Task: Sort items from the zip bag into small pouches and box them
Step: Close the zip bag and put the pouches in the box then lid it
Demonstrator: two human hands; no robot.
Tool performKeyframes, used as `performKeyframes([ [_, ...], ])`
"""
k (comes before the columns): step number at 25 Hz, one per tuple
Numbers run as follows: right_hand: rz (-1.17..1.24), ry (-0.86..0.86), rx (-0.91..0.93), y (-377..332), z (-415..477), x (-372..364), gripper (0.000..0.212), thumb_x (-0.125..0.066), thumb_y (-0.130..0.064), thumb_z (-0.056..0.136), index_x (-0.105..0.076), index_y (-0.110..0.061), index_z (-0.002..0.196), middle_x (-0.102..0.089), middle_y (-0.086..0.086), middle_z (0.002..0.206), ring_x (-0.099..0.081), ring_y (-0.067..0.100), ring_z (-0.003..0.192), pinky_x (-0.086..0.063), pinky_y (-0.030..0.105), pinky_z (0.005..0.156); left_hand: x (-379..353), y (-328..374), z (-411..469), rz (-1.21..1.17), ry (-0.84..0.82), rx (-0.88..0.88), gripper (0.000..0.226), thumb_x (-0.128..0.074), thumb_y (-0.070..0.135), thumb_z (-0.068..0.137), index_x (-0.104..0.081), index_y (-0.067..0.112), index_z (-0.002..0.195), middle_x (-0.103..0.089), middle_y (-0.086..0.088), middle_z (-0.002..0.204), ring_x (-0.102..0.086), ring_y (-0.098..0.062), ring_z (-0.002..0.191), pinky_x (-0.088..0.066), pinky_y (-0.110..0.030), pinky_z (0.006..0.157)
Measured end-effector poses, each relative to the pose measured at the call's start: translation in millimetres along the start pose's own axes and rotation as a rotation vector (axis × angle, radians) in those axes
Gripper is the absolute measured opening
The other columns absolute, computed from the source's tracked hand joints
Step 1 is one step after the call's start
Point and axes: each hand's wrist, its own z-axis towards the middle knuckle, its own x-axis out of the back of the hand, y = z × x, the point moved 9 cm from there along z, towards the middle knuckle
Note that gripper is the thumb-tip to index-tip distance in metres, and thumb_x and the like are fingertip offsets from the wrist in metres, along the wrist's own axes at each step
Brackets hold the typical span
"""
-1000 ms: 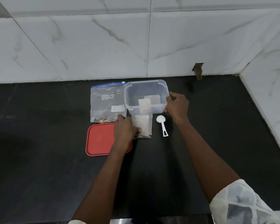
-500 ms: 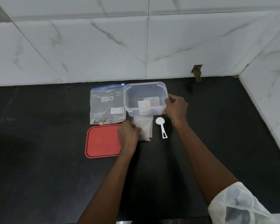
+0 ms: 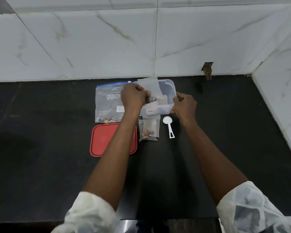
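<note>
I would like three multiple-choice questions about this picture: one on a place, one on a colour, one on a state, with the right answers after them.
1. Where does the white spoon lie?
A. Inside the zip bag
B. On the counter, right of the small pouches
C. Leaning on the wall

2. What colour is the lid on the counter?
A. Red
B. Blue
C. Green

3. What is the left hand doing?
A. Lying flat on the counter
B. Holding a pouch over the clear box
C. Gripping the spoon

Answers:
1 B, the spoon lies on the dark counter beside the pouches.
2 A, the lid is plainly red.
3 B, its fingers grip a pouch raised above the open box.
</note>
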Motion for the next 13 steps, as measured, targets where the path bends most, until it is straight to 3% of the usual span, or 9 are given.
performKeyframes([
  [2,0.004,0.001,0.000,0,0,1,0.031,-0.053,-0.010,0.096,-0.066,-0.009,0.125,-0.072,0.006,0.113,-0.066,0.014,0.053,-0.059,0.024,0.051,-27,-3,26,0.127,-0.064,0.076,0.013,-0.082,0.000,0.070,-0.070,0.006,0.072,-0.074,-0.010,0.071,-0.075,-0.024,0.065,-0.064,-0.036,0.061],
  [5,0.001,-0.012,0.001,1,1,-1,0.031,-0.054,-0.010,0.097,-0.064,-0.009,0.127,-0.071,0.007,0.117,-0.068,0.015,0.057,-0.058,0.022,0.051,-62,-12,45,0.323,-0.165,0.082,0.019,-0.084,0.005,0.074,-0.071,0.000,0.088,-0.075,-0.011,0.079,-0.076,-0.025,0.077,-0.064,-0.034,0.066],
  [7,0.002,-0.013,0.003,2,2,-1,0.032,-0.053,-0.011,0.098,-0.063,-0.009,0.128,-0.070,0.006,0.117,-0.070,0.016,0.060,-0.057,0.020,0.050,-72,-10,48,0.465,-0.189,0.030,0.016,-0.083,0.008,0.077,-0.068,0.004,0.080,-0.070,-0.006,0.075,-0.074,-0.022,0.077,-0.062,-0.032,0.072],
  [9,0.006,-0.014,0.009,2,2,-1,0.032,-0.053,-0.011,0.098,-0.063,-0.010,0.128,-0.071,0.007,0.116,-0.070,0.017,0.063,-0.056,0.019,0.050,-80,-15,49,0.517,-0.207,0.044,0.031,-0.080,0.007,0.083,-0.056,0.011,0.063,-0.064,-0.004,0.067,-0.067,-0.017,0.065,-0.054,-0.026,0.057],
  [11,0.010,-0.018,0.007,3,3,-2,0.033,-0.053,-0.012,0.098,-0.062,-0.010,0.129,-0.070,0.007,0.116,-0.071,0.017,0.065,-0.056,0.018,0.051,-88,-21,50,0.566,-0.252,0.053,0.030,-0.080,0.010,0.084,-0.057,0.011,0.066,-0.073,-0.008,0.087,-0.072,-0.020,0.081,-0.049,-0.026,0.061],
  [13,0.014,-0.018,0.002,4,2,-3,0.033,-0.053,-0.011,0.098,-0.062,-0.009,0.130,-0.070,0.007,0.116,-0.070,0.017,0.065,-0.056,0.019,0.051,-95,-20,47,0.616,-0.288,0.028,0.018,-0.082,0.015,0.083,-0.070,0.005,0.091,-0.072,-0.010,0.113,-0.069,-0.025,0.106,-0.053,-0.030,0.081],
])
